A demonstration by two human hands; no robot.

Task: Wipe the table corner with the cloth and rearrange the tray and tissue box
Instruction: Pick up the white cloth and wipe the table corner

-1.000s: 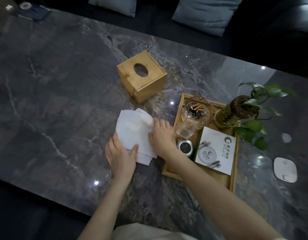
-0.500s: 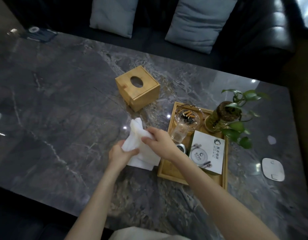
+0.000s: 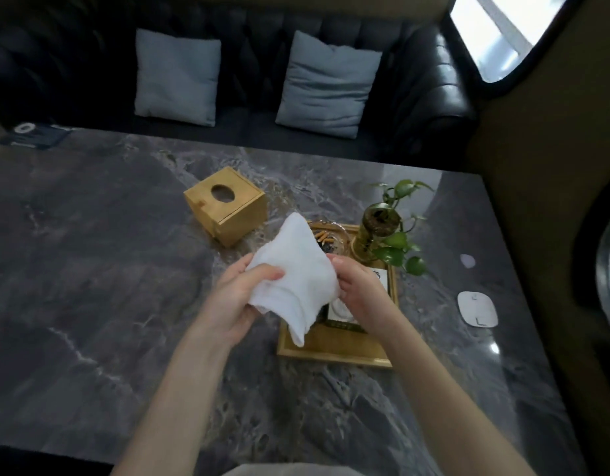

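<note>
A white cloth hangs bunched in the air above the dark marble table. My left hand grips its left side and my right hand grips its right side. Behind and under the cloth lies a wooden tray; much of it is hidden. A wooden tissue box with a round hole on top stands on the table, to the left of the tray and farther back.
On the tray stand a glass ashtray with cigarette butts and a potted plant. A white flat device lies to the right. A black sofa with two grey cushions borders the far edge.
Both hands lifted the cloth off the table, where it lay flat a second ago, and now hold it bunched in the air. The view tilted up toward the sofa.
</note>
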